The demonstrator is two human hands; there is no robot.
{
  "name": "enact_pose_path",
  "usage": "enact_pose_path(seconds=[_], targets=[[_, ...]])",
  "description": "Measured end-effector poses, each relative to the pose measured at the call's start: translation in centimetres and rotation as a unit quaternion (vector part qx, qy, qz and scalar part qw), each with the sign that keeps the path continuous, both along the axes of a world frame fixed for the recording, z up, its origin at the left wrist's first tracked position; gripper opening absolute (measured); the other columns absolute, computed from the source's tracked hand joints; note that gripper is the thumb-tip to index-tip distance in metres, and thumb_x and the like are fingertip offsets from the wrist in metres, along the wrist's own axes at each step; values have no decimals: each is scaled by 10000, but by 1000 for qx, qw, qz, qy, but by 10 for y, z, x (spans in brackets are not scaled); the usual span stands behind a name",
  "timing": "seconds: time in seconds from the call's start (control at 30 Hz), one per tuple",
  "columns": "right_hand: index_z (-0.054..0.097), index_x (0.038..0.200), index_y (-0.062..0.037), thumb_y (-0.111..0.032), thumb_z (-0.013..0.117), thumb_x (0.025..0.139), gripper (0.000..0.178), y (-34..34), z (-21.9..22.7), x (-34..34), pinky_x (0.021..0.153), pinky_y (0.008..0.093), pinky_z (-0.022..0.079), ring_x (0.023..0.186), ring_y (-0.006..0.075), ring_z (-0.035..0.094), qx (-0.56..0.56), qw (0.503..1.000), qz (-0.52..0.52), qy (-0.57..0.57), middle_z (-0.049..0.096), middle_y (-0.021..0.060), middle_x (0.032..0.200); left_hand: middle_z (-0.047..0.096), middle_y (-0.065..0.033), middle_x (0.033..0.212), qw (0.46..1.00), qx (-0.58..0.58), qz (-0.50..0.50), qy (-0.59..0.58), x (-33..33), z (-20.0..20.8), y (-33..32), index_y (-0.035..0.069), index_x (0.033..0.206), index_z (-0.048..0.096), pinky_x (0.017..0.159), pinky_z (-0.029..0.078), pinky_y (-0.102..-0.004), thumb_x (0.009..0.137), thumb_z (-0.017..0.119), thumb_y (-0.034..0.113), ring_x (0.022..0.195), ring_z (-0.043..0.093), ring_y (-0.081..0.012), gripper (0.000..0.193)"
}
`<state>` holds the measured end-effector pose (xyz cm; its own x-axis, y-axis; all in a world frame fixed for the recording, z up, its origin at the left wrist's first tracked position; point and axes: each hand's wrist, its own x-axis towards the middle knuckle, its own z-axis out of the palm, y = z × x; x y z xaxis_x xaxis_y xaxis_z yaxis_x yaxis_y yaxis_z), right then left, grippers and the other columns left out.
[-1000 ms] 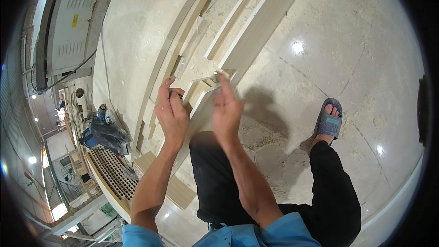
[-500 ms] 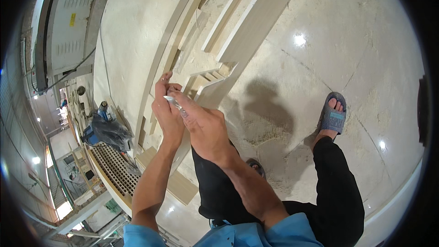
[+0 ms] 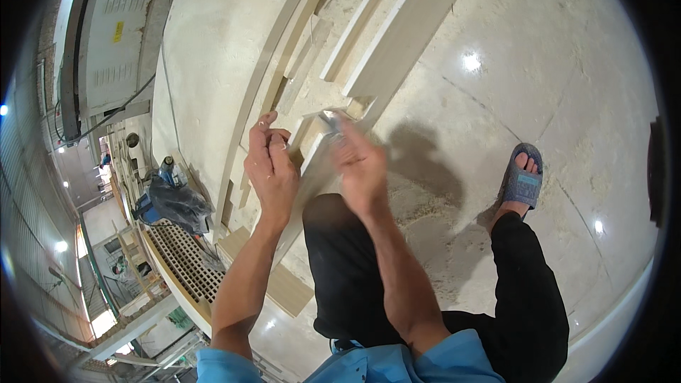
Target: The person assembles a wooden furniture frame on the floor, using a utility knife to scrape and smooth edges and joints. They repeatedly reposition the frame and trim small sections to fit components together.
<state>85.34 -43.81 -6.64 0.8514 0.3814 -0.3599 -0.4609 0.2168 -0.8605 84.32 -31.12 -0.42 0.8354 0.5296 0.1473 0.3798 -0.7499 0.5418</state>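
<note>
My left hand [image 3: 272,170] is raised over the pale wooden part, its fingers loosely bent and apart, with whitish smears on the fingertips. Nothing shows held in it. To its right, my right hand [image 3: 363,170] is blurred by motion. Its fingers close on a small shiny piece [image 3: 328,120], silvery and blade-like, whose exact kind I cannot make out. Beneath both hands lies a pale wooden frame part [image 3: 310,125] with a cut-out and short slats. A long pale board [image 3: 411,21] runs from it toward the far right.
A large pale panel [image 3: 213,42] with a curved edge stands at the left. Beyond it are a grey metal cabinet [image 3: 120,35], a dark plastic bag [image 3: 177,198] and a perforated grid [image 3: 184,259]. Sawdust covers the tiled floor [image 3: 553,71]; my sandalled foot [image 3: 521,177] rests there.
My right hand has moved away from the left hand, to the right and slightly up, taking the shiny piece along. My left hand stays near its place, its fingers now more visible.
</note>
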Motion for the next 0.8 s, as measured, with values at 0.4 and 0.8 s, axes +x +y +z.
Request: enact_pose_path(seconds=[0.4,0.8], targets=[[583,1373,-25,-24,518,977,401,2,47,8,639,233,452,704,65,534,110,990,-24,-82,596,28,781,684,-212,846,1000,-10,1,12,-2,-6,5,-37,1187,589,653,490,-344,974,457,87,674,636,-237,279],[549,1388,26,-52,465,1016,389,9,-37,23,539,196,336,636,18,373,-7,997,-56,54,461,-59,729,676,-175,816,1000,0,-8,19,2,1,0,-30,1199,582,590,471,-319,950,459,41,605,604,-196,287]])
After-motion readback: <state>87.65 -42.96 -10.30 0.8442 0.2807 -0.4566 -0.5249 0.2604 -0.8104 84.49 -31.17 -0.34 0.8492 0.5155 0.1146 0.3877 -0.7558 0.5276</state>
